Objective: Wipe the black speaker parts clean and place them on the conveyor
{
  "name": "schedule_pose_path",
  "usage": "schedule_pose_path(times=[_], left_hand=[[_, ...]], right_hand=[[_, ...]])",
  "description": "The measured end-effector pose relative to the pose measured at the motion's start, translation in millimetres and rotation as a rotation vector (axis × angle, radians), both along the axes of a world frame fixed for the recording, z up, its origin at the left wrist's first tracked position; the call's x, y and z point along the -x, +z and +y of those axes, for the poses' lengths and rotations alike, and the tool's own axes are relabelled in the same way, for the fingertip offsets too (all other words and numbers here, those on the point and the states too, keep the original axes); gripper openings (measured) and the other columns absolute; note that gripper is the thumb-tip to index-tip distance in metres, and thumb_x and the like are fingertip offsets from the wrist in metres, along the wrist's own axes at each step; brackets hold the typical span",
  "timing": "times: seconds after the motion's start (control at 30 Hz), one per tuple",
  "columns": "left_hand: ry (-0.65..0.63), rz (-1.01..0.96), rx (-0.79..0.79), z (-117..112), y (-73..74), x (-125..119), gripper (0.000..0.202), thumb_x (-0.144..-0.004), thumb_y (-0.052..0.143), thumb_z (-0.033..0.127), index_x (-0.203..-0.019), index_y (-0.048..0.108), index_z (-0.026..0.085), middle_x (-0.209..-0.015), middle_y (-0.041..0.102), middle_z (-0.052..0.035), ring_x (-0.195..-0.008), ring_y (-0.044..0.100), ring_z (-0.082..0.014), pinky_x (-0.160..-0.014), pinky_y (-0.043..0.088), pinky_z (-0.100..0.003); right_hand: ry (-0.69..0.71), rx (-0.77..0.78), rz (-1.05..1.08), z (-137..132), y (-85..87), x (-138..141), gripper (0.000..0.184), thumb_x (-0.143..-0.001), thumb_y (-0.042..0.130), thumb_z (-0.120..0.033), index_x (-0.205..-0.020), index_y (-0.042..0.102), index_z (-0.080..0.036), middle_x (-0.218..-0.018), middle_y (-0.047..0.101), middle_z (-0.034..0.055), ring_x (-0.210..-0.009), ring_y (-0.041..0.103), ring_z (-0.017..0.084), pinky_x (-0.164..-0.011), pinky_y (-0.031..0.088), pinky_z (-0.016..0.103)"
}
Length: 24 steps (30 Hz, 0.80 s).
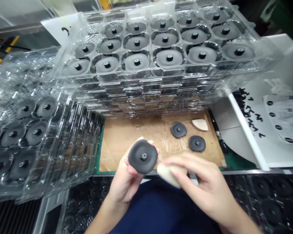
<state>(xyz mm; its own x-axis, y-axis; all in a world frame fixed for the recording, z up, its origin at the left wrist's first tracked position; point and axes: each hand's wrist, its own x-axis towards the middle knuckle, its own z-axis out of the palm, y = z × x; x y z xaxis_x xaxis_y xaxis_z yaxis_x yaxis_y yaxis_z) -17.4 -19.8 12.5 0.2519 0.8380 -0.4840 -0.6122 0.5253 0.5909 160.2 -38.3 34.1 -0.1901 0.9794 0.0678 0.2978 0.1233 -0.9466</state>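
My left hand [125, 182] grips a dark grey rounded disc [138, 159] by its edge, with the face that bears a short central stub turned up. In my right hand [205, 182] is a cream-coloured pad [168, 175], pinched between thumb and fingers and slightly blurred. The pad is close to the disc's right edge; whether they touch I cannot tell. Two similar discs lie on the cardboard sheet [122, 136]: one disc [178, 129] farther back, the other disc [197, 143] to its right. Near them rests a cream wedge-shaped piece [200, 124].
A tall stack of clear plastic trays [146, 79] filled with discs stands behind the cardboard. More trays [63, 130] lean at the left. On the right are a white partition edge [249, 130], a black pen [221, 138] and a bagged sheet [283, 113].
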Motion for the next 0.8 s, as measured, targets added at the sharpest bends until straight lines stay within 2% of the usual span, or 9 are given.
schedule_pose_path(times=[0.07,0.13,0.27,0.33,0.5,0.57,0.63,0.73,0.8], left_hand=[[0.015,-0.042,0.003,0.0,-0.4,2.0,0.054,-0.054,0.083,0.036,-0.105,0.068,0.029,-0.106,0.070,-0.0014,-0.085,0.069,-0.0177,-0.078,0.055,-0.024],[0.024,-0.075,0.006,0.0,-2.1,2.9,0.048,-0.054,0.082,0.036,-0.100,0.070,0.028,-0.105,0.071,0.0000,-0.084,0.069,-0.0170,-0.078,0.055,-0.023],[0.049,-0.086,0.039,1.1,-5.9,0.4,0.052,-0.055,0.080,0.040,-0.104,0.068,0.030,-0.109,0.070,0.0005,-0.091,0.068,-0.0186,-0.086,0.053,-0.026],[0.041,-0.069,0.056,1.8,-6.2,-2.0,0.057,-0.056,0.080,0.041,-0.110,0.064,0.029,-0.113,0.068,-0.0016,-0.097,0.067,-0.0212,-0.089,0.052,-0.029],[0.024,0.018,0.036,0.2,-5.5,-10.9,0.059,-0.061,0.078,0.041,-0.115,0.061,0.025,-0.122,0.064,-0.0067,-0.106,0.062,-0.0250,-0.088,0.051,-0.029],[0.010,0.010,0.030,-2.7,-7.3,-13.8,0.055,-0.067,0.075,0.037,-0.118,0.059,0.024,-0.121,0.064,-0.0071,-0.108,0.061,-0.0234,-0.089,0.050,-0.028],[-0.025,-0.017,0.044,-5.8,-9.9,-14.3,0.054,-0.069,0.075,0.032,-0.120,0.058,0.023,-0.121,0.064,-0.0076,-0.110,0.060,-0.0230,-0.094,0.047,-0.029],[-0.039,-0.003,0.098,-8.6,-12.1,-12.7,0.057,-0.064,0.079,0.025,-0.118,0.059,0.024,-0.117,0.066,-0.0057,-0.109,0.060,-0.0238,-0.096,0.047,-0.032],[-0.039,0.005,0.113,-8.8,-10.9,-12.8,0.061,-0.058,0.082,0.025,-0.116,0.061,0.024,-0.110,0.068,-0.0049,-0.107,0.061,-0.0248,-0.094,0.048,-0.032]], right_hand=[[0.099,0.259,0.118,-13.2,-16.4,-4.2,0.016,-0.086,0.058,-0.029,-0.090,0.072,-0.023,-0.084,0.074,0.0005,-0.071,0.068,0.014,-0.061,0.053,0.022],[0.020,0.367,0.063,-25.1,-41.8,-5.7,0.022,-0.086,0.056,-0.036,-0.091,0.073,-0.023,-0.089,0.074,0.0030,-0.076,0.069,0.018,-0.063,0.055,0.025],[-0.162,0.328,-0.147,-30.8,-92.4,-2.5,0.025,-0.085,0.055,-0.032,-0.095,0.073,-0.019,-0.088,0.074,0.0077,-0.077,0.069,0.022,-0.065,0.055,0.032],[-0.161,0.288,-0.157,-23.5,-98.3,-1.3,0.022,-0.083,0.057,-0.030,-0.093,0.074,-0.020,-0.080,0.074,0.0061,-0.073,0.067,0.022,-0.067,0.053,0.034],[-0.322,0.085,-0.142,2.5,-36.8,7.3,0.023,-0.089,0.053,-0.027,-0.107,0.066,-0.024,-0.106,0.069,0.0033,-0.097,0.062,0.019,-0.083,0.048,0.031],[-0.345,-0.186,-0.175,8.6,-5.6,16.0,0.024,-0.089,0.053,-0.020,-0.110,0.063,-0.022,-0.105,0.069,0.0039,-0.093,0.061,0.018,-0.084,0.045,0.032],[-0.174,-0.329,-0.197,11.6,13.8,24.2,0.025,-0.089,0.051,-0.015,-0.111,0.062,-0.016,-0.097,0.070,0.0058,-0.086,0.061,0.018,-0.080,0.044,0.033],[0.131,-0.213,-0.190,15.6,20.6,29.9,0.023,-0.089,0.049,-0.010,-0.106,0.063,-0.014,-0.089,0.070,0.0033,-0.075,0.060,0.015,-0.070,0.044,0.030],[0.163,-0.187,-0.215,19.8,17.8,31.2,0.020,-0.089,0.049,-0.010,-0.102,0.064,-0.015,-0.088,0.070,0.0026,-0.072,0.059,0.015,-0.068,0.043,0.030]])
